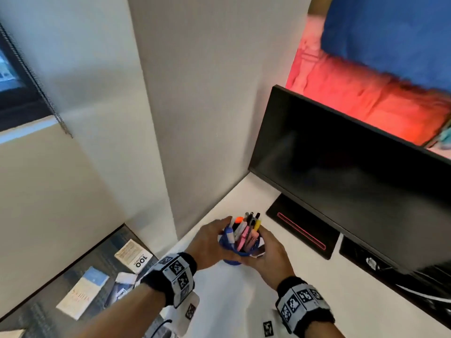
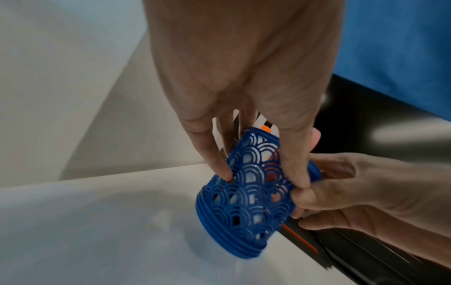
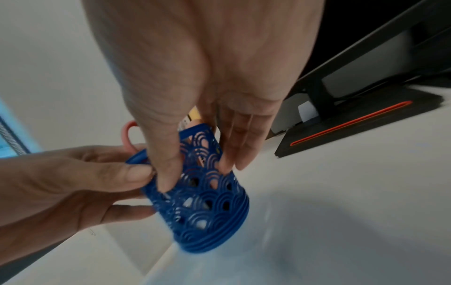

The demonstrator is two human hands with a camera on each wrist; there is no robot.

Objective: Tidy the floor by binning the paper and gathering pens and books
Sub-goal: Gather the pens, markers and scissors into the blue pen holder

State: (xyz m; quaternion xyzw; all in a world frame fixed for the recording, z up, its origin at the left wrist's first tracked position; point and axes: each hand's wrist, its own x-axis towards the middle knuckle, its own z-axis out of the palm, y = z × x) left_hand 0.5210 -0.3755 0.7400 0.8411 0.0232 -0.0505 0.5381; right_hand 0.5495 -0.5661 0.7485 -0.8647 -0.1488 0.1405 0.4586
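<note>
A blue lattice pen holder (image 1: 233,256) packed with pens and markers (image 1: 245,229) is gripped from both sides over the white desk (image 1: 244,301). My left hand (image 1: 210,242) curls round its left wall and my right hand (image 1: 268,252) round its right wall. In the left wrist view my left hand (image 2: 260,176) pinches the holder (image 2: 246,204), which is tilted. In the right wrist view my right hand (image 3: 197,171) grips the holder (image 3: 207,212) with thumb and fingers. Three books (image 1: 133,256) (image 1: 81,292) (image 1: 120,289) lie on the floor at the lower left.
A black monitor (image 1: 341,179) leans over the desk's right side, its stand base (image 1: 302,230) just right of the holder. A grey partition wall (image 1: 195,106) borders the desk on the left. The dark floor (image 1: 36,308) lies beyond the desk's left edge.
</note>
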